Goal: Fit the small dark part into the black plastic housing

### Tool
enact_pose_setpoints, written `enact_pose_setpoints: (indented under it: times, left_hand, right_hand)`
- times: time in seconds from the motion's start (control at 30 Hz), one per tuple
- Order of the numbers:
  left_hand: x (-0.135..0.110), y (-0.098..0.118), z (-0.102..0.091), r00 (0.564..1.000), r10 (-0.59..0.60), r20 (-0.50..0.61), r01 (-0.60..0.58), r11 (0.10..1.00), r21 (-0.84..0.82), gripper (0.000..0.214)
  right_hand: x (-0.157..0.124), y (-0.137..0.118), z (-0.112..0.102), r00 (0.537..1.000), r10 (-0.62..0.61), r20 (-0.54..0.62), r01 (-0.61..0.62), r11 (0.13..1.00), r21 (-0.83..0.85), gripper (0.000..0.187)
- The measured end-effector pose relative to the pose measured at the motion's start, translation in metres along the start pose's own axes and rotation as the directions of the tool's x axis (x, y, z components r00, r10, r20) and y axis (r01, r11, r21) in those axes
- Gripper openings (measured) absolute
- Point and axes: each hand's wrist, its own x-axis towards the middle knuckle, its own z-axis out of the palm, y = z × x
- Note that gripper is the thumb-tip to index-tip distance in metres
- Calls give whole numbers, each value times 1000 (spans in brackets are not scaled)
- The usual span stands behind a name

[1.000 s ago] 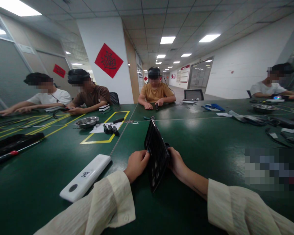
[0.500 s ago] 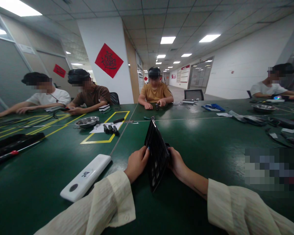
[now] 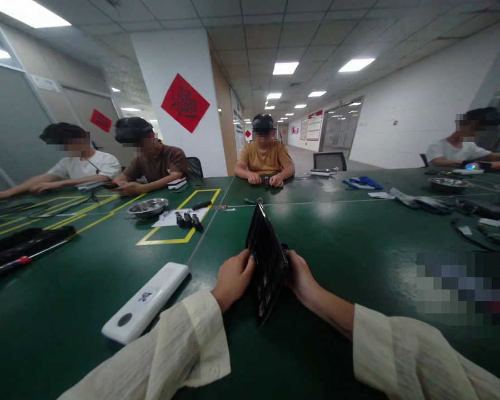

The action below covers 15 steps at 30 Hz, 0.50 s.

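Observation:
A thin black tablet (image 3: pixel 265 261) stands tilted on edge between my hands, above the green table, its glossy face turned to the left and showing faint reflections. My left hand (image 3: pixel 233 278) grips it from the left, with the thumb against that face. From the other side, my right hand (image 3: pixel 303 273) is closed on its back edge; those fingertips are hidden behind it. Close to my left forearm lies a long white device (image 3: pixel 148 303) marked 26, with a dark round spot.
Beyond my left hand are a metal bowl (image 3: pixel 148 208), small black cylinders (image 3: pixel 189 220) and yellow tape. A black tray (image 3: pixel 25 244) lies far left. Dark straps and cables (image 3: pixel 483 210) lie on the right. Several people sit around the green table (image 3: pixel 350 244).
My hands and the tablet hold almost the same position. Across the table, a person's hands have shifted slightly around a small dark object.

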Motion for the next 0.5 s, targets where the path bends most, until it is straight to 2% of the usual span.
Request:
enact_pose_setpoints:
  times: [0.17, 0.5]
  left_hand:
    - [0, 3, 0, 999, -49, -18, 49, 998, 24, 28]
    - [1, -5, 5, 1000, -16, -7, 16, 999, 46, 31]
  right_hand:
    - [-1, 0, -1, 1000, -6, -9, 6, 1000, -12, 23]
    - [2, 4, -4, 1000, -14, 25, 14, 1000, 2, 23]
